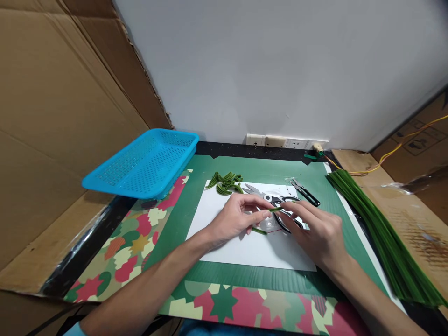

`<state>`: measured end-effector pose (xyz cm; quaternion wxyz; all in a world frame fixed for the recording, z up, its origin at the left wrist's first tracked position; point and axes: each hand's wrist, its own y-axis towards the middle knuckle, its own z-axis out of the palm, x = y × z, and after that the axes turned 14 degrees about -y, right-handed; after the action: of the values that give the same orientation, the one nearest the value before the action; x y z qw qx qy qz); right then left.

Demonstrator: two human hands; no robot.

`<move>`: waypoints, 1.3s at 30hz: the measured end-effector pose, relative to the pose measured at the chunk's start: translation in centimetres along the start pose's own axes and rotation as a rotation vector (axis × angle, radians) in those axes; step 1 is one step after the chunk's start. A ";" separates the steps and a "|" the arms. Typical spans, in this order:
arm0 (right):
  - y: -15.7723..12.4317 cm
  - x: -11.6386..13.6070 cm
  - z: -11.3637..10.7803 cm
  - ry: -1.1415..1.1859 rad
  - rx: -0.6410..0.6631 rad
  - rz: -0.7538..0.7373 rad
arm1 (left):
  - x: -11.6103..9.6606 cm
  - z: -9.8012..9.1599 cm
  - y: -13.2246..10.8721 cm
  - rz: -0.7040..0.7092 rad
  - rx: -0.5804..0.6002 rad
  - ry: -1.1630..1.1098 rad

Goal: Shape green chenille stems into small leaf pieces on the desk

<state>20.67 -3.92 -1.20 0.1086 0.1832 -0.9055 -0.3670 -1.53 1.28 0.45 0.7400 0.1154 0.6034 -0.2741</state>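
Over the white sheet of paper, my left hand and my right hand pinch a short green pipe cleaner between them. Another short green pipe cleaner piece shows just below my left fingers; whether they touch it I cannot tell. Scissors with black and white handles lie right behind my fingertips, partly hidden by my right hand. Bent green pipe cleaner pieces are heaped at the paper's back left edge. Small black-handled snips lie behind my right hand.
A blue perforated basket stands at the back left. Along the right side lies a thick bundle of long green pipe cleaners. Cardboard walls the left side. Power sockets and a yellow cable are at the back.
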 end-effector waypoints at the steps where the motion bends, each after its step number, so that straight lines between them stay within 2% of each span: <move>1: 0.0 0.0 0.0 0.000 0.011 0.011 | 0.0 0.0 0.0 0.016 -0.009 -0.005; 7: 0.1 0.5 -0.1 0.022 0.076 -0.010 | -0.1 0.1 -0.2 0.084 -0.016 -0.048; 16: -0.1 1.2 -0.1 0.101 0.122 -0.117 | -0.2 0.3 -0.2 0.047 -0.032 -0.082; 20: -0.4 1.4 0.2 0.124 0.078 -0.056 | -0.4 0.5 -0.3 0.032 -0.041 -0.081; 24: -0.4 1.5 0.1 0.205 0.040 0.020 | -0.4 0.5 -0.5 0.045 -0.002 -0.065; 31: 0.0 1.4 -0.4 0.213 0.039 0.016 | -0.4 0.7 -0.6 0.059 0.006 -0.081; 39: -0.4 1.3 0.0 0.232 0.000 0.045 | -0.3 0.8 -0.6 0.050 0.011 -0.094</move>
<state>19.57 -4.73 -1.42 0.2210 0.2042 -0.8906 -0.3409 -1.28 0.44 1.03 0.7735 0.1217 0.5632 -0.2639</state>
